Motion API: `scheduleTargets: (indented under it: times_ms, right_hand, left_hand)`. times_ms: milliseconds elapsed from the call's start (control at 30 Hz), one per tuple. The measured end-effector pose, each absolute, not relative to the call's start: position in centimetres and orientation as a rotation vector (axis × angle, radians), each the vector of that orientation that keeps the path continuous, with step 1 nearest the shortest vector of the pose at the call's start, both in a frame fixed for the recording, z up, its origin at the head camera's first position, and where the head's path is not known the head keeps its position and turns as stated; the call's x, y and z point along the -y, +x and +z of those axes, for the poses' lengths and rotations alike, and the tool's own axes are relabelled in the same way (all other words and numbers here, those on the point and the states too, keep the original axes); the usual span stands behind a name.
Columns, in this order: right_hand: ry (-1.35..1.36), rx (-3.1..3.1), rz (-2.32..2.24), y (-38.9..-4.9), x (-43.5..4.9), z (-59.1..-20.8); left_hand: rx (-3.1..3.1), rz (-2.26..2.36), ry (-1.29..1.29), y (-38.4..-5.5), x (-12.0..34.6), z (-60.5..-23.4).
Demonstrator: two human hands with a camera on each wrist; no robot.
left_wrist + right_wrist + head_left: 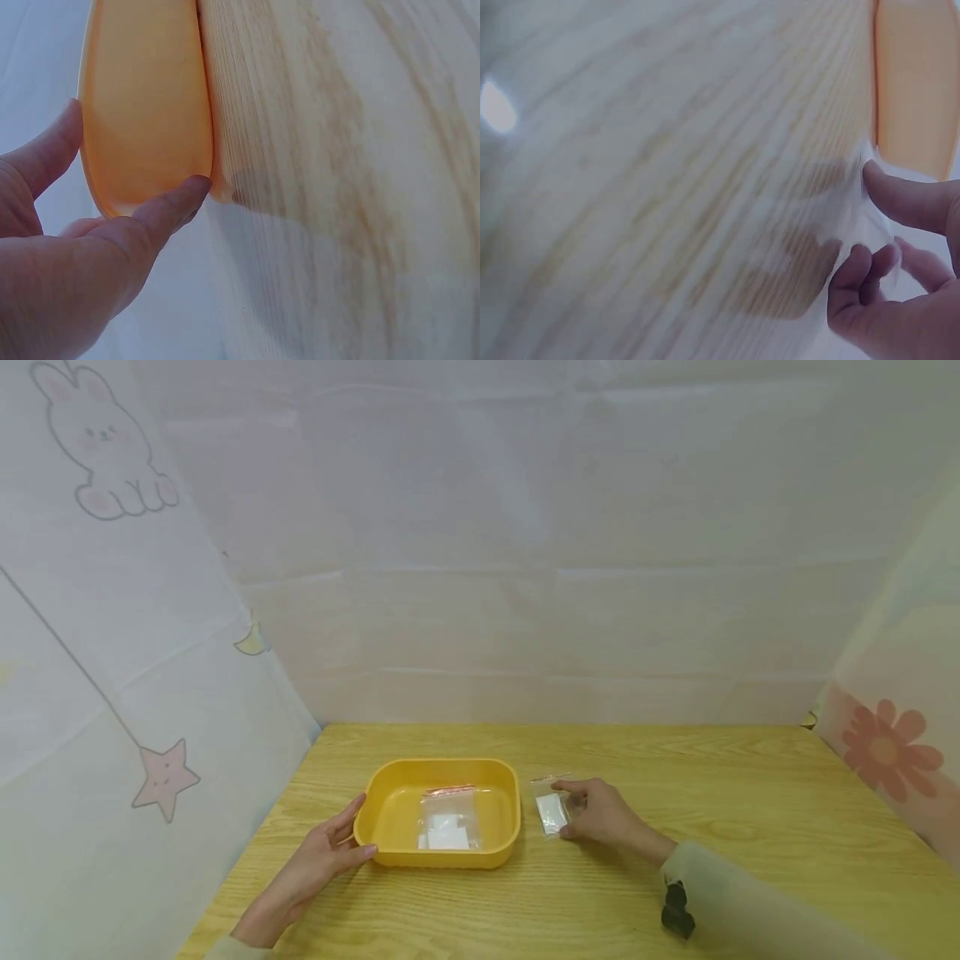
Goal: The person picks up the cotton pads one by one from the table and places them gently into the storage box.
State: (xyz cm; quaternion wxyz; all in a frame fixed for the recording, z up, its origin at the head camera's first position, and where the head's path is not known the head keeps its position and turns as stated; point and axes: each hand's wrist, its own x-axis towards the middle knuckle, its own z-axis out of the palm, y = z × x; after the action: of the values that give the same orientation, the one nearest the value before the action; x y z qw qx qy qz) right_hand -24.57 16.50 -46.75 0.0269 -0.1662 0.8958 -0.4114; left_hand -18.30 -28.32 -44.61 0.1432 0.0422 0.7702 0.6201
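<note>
A yellow plastic basin [382, 857] stands on the wooden table, and inside it lies a clear zip-lock bag [450, 820] with a red seal line and white square pieces. My left hand [318, 860] holds the basin's left end, thumb at the near corner and fingers along the side; the left wrist view shows this hand [90, 259] spanning the end wall. Right of the basin, my right hand [603, 812] grips a second small zip-lock bag [551, 812] by its right side, with a white square piece in it. In the right wrist view, the thin film [866, 214] shows between thumb and fingers.
The wood-grain table [720, 777] extends to the right and toward the front. Pale cloth walls [555, 568] enclose its back and both sides, with a bunny, a star and a red flower printed on them.
</note>
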Motion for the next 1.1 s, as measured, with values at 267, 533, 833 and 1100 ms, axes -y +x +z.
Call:
scheduleTargets:
  times_ms: [267, 533, 833, 1100]
  right_hand:
    - [-0.517, -2.491, -1.475, -25.0, -16.6, -46.8]
    - [-0.503, -2.334, -1.532, -24.9, -16.7, -46.5]
    - [-0.410, -2.222, -1.668, -24.5, -17.1, -44.2]
    - [-0.500, -2.163, -1.726, -24.2, -16.7, -41.2]
  left_hand:
    - [-2.214, 1.790, 0.117, -18.3, 28.2, -44.5]
    - [-2.212, 1.787, 0.125, -18.1, 28.2, -44.3]
    - [-2.212, 1.787, 0.137, -18.1, 28.2, -44.3]
    - [-2.220, 1.771, 0.124, -18.1, 28.2, -44.2]
